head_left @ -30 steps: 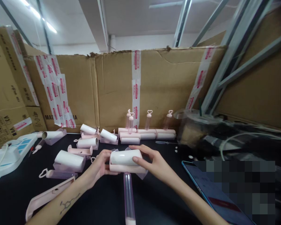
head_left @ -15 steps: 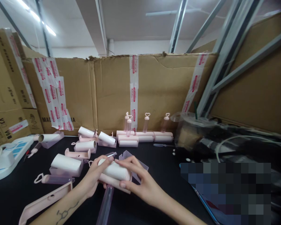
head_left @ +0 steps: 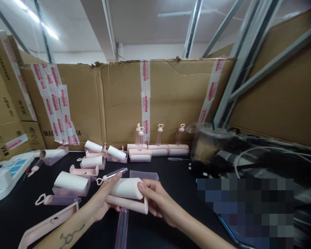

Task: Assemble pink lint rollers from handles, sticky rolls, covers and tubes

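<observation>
Between my hands is a lint roller: a white paper roll beside a pale pink holder, with a clear purplish handle pointing down toward me. My left hand wraps round its left end, thumb on top. My right hand grips the right end, thumb pressed on the roll's end and the other fingers by the holder's end arm. Just behind lies another clear handle with a heart-shaped loop, partly hidden by my left hand. A translucent lilac cover lies beyond my right hand.
Several finished-looking lint rollers stand along the cardboard wall. Loose rolls, a pink holder and a handle lie left. A power strip is far left; a drink cup and a phone are right.
My right hand has shifted from the roll's top and front to its right end. The roller has turned slightly, showing a gap between roll and holder. The view has moved a little.
</observation>
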Demonstrator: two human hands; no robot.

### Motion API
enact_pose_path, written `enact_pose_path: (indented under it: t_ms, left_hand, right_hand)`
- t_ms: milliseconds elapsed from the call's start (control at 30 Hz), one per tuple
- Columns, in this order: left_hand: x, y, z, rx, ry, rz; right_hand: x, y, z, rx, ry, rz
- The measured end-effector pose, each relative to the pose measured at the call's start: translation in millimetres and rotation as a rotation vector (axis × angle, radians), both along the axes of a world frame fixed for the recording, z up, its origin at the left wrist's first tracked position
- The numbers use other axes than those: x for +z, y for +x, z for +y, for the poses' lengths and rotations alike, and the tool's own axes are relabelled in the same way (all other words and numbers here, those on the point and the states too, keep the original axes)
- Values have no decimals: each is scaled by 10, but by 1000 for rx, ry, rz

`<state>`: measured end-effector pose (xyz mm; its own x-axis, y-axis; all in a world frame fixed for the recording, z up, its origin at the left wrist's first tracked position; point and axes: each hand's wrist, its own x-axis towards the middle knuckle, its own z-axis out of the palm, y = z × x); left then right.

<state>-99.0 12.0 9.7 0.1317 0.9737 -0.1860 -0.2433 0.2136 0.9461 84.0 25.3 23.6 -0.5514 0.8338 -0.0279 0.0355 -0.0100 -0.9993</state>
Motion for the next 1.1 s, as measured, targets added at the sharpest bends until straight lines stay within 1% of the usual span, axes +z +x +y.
enact_pose_path:
  t_ms: [100,200,267,367,500,633,833,933,1000,1067,1100]
  left_hand:
    - [-6,9,12,-42,-65,48]
    - [13,2,20,-96,-66,51]
    - [29,-7,20,-124,-61,32]
    - [49,-19,18,-134,-52,9]
    - [68,-21,18,-92,-54,-5]
    - [90,-24,5,-74,-26,-5]
    - [119,-41,-19,-92,-3,11]
    - [126,-48,-13,-95,-6,23]
    - [133,-54,-7,-107,7,31]
    - [143,-60,-4,-132,35,38]
    - [149,-61,-4,-136,48,44]
  right_hand:
    - [-38,-9,3,66,-50,44]
    - [-63,5,29,126,-54,68]
    - [-48,13,36,141,-61,84]
    - [12,8,27,106,-72,104]
    - [82,-13,10,54,-84,112]
    - [110,-24,-2,52,-65,115]
    - [140,-41,-14,44,-40,97]
    - [138,-43,-12,51,2,95]
    - [130,-32,-6,55,59,59]
    - [129,-7,5,36,163,-34]
    - [135,10,12,-6,247,-105]
